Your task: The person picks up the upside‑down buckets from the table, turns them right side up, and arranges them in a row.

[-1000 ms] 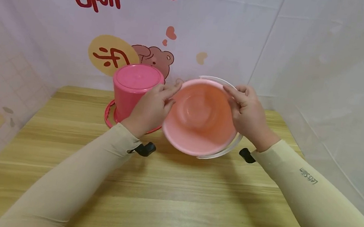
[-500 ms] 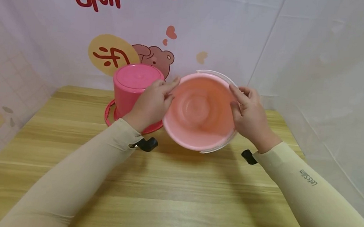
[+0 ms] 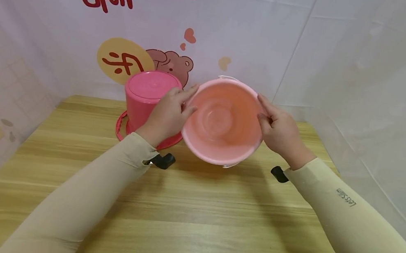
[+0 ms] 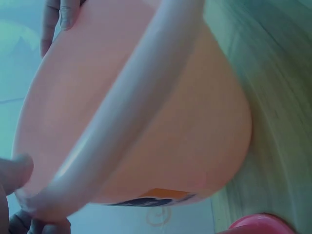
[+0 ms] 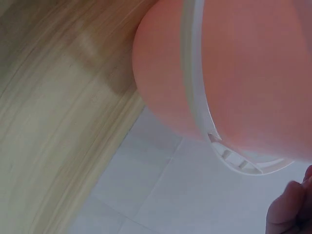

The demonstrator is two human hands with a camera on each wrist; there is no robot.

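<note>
A light pink bucket (image 3: pixel 222 120) hangs tilted over the table, its round mouth turned toward me. My left hand (image 3: pixel 169 112) grips its rim on the left, thumb on the inner side. On the right side of the rim, my right hand (image 3: pixel 280 128) holds on with the thumb inside too. The white handle (image 5: pixel 195 87) runs across the outer wall in the right wrist view; from the head it mostly hides behind the bucket. A printed label (image 4: pixel 161 197) shows on the outside in the left wrist view.
A hot pink bucket (image 3: pixel 136 105) stands upside down on the wooden table (image 3: pixel 192 224), just behind my left hand, with its pink handle (image 3: pixel 119 126) lying around its base. White printed sheeting (image 3: pixel 257 33) closes off the back and both sides.
The light pink bucket has risen slightly and tipped more toward me. Its white handle, earlier showing along the right side, has swung mostly out of sight behind it. Both hands keep hold of the rim.
</note>
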